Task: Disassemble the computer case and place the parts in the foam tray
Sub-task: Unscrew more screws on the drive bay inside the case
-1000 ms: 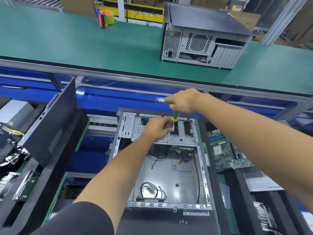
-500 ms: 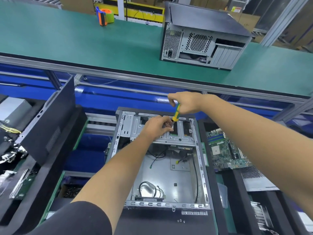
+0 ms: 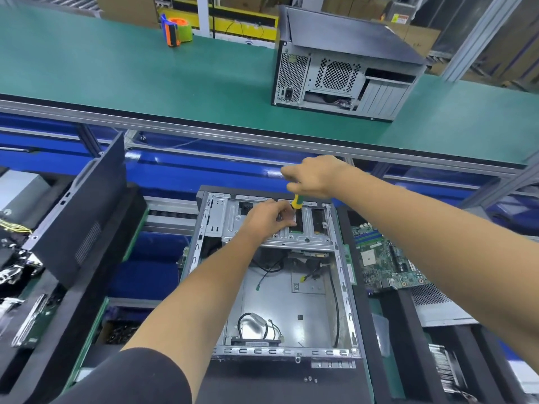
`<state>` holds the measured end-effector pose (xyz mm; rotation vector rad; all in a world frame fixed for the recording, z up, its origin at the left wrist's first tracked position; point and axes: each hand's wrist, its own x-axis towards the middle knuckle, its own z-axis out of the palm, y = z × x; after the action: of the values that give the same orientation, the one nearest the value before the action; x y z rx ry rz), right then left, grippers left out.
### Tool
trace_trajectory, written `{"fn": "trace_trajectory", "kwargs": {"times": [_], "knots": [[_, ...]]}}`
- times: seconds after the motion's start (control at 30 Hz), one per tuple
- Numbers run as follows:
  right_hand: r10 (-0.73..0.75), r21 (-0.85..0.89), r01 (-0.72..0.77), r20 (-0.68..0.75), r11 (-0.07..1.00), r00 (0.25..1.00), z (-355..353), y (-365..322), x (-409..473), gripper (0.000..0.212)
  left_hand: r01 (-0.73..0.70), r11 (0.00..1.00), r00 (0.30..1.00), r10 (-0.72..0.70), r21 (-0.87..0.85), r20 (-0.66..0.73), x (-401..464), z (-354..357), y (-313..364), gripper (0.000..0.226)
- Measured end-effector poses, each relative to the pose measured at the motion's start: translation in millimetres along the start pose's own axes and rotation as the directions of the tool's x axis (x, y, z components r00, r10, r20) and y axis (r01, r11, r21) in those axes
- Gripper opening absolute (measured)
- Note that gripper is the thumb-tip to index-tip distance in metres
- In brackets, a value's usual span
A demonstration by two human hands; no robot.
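Right hand (image 3: 313,177) grips the screwdriver (image 3: 297,203) over the far bracket (image 3: 294,236) of the open computer case (image 3: 280,287), left hand (image 3: 267,218) pinches beside its tip, so push straight down and turn slowly.

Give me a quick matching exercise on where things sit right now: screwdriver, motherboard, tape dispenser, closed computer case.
Things:
1. screwdriver
2. motherboard
3. tape dispenser
4. closed computer case

Places:
A. far left on the green conveyor belt
B. gripped in the right hand over the open case's drive cage
C. far right on the green conveyor belt
D. just right of the open case

Pairs: 1-B, 2-D, 3-A, 4-C
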<state>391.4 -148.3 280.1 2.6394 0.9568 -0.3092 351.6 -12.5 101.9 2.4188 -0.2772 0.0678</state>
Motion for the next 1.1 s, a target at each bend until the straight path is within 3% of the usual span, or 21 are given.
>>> {"fn": "trace_trajectory", "kwargs": {"times": [0.07, 0.13, 0.23, 0.37, 0.47, 0.57, 0.63, 0.7, 0.73, 0.8, 0.9, 1.0, 1.1], "knots": [[-0.029, -0.088, 0.027, -0.018, 0.996, 0.999, -3, -5, 2, 0.016, 0.003, 1.0, 1.0, -0.003, 0.006, 0.005, 1, 0, 0, 0.026], [-0.074, 0.014, 0.074, 0.014, 0.997, 0.997, -4, -8, 4, 0.013, 0.008, 1.0, 1.0, -0.008, -0.003, -0.002, 1, 0, -1, 0.028], [-0.103, 0.167, 0.095, 0.042, 0.981, 0.994, -4, -15, 5, 0.028, 0.018, 1.0, 1.0, -0.018, 0.005, -0.007, 2, 1, -2, 0.032], [-0.012, -0.103, 0.013, 0.012, 0.995, 1.0, -7, -19, 10, 0.023, 0.02, 0.999, 1.0, -0.02, 0.025, 0.003, 2, 2, -2, 0.031], [-0.077, -0.001, 0.077, 0.031, 0.997, 0.997, -9, -17, 14, 0.011, 0.016, 1.0, 1.0, -0.016, 0.023, -0.011, 2, 2, -2, 0.032], [-0.113, 0.059, 0.109, 0.06, 0.992, 0.992, -11, -16, 9, 0.037, 0.005, 1.0, 1.0, -0.004, 0.03, -0.012, 2, 2, -3, 0.032], [-0.052, -0.097, 0.058, 0.066, 0.994, 0.996, -12, -16, 9, 0.042, -0.004, 1.0, 1.0, 0.004, 0.019, -0.013, 1, 2, -2, 0.029], [-0.017, -0.285, 0.024, 0.025, 0.958, 1.0, -13, -16, 10, 0.037, -0.006, 1.0, 1.0, 0.006, 0.016, -0.013, 1, 2, -2, 0.027], [-0.039, -0.287, 0.04, 0.01, 0.957, 0.999, -13, -16, 10, 0.03, -0.002, 1.0, 1.0, 0.002, 0.017, -0.011, 1, 2, -2, 0.027], [-0.09, -0.121, 0.093, 0.033, 0.988, 0.995, -12, -16, 11, 0.016, 0.012, 1.0, 1.0, -0.012, 0.012, -0.011, 1, 3, -2, 0.028], [-0.116, 0.127, 0.105, 0.078, 0.986, 0.99, -13, -18, 9, 0.03, 0.029, 1.0, 1.0, -0.029, 0.008, -0.009, 2, 2, -4, 0.031], [-0.037, -0.073, 0.043, 0.082, 0.996, 0.996, -13, -20, 13, 0.02, 0.041, 0.999, 0.999, -0.041, 0.022, 0.008, 3, 3, -2, 0.033], [-0.114, -0.037, 0.117, 0.067, 0.992, 0.991, -11, -19, 14, 0.011, 0.047, 0.999, 0.999, -0.047, 0.005, 0.009, 2, 3, -2, 0.031]]}}
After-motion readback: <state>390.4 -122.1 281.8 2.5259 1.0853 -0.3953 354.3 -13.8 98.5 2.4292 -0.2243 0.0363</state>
